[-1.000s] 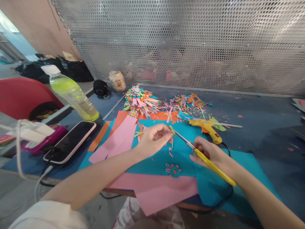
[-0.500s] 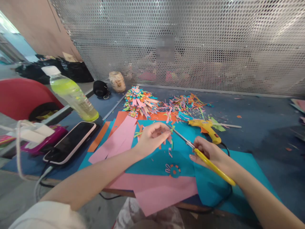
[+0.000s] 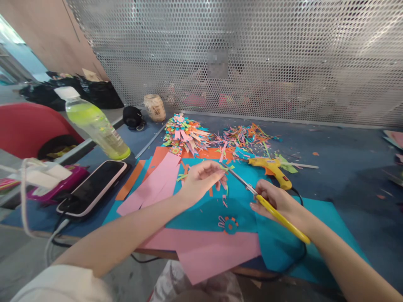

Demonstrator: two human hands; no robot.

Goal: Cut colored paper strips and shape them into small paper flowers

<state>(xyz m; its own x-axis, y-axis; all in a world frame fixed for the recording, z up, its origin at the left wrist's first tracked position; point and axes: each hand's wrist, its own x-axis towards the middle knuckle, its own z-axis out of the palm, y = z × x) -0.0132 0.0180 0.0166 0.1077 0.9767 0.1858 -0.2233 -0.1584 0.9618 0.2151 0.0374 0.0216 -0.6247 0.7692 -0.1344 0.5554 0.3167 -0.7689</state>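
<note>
My left hand (image 3: 208, 178) is closed in a pinch on a small light-green paper strip (image 3: 231, 167) above the blue paper. Yellow-handled scissors (image 3: 283, 220) are in my right hand (image 3: 272, 197), with the fingers wrapped round the handle. Their blades point up and left, close to the strip. Below, a blue-and-orange paper flower (image 3: 230, 225) with looped pink strips beside it lies on the blue paper sheet (image 3: 201, 216). Several small paper bits are scattered under my left hand.
A yellow glue gun (image 3: 272, 167) lies beyond my right hand. Behind stand a multicoloured paper-strip cluster (image 3: 185, 136) and a heap of paper shreds (image 3: 245, 136). A phone (image 3: 94, 188) and a drink bottle (image 3: 97, 126) are at left. Pink paper (image 3: 217, 256) overhangs the front edge.
The green strip at my left fingertips has turned from hanging down to lying more level, sticking out to the right by the blades. Both hands stay almost in place.
</note>
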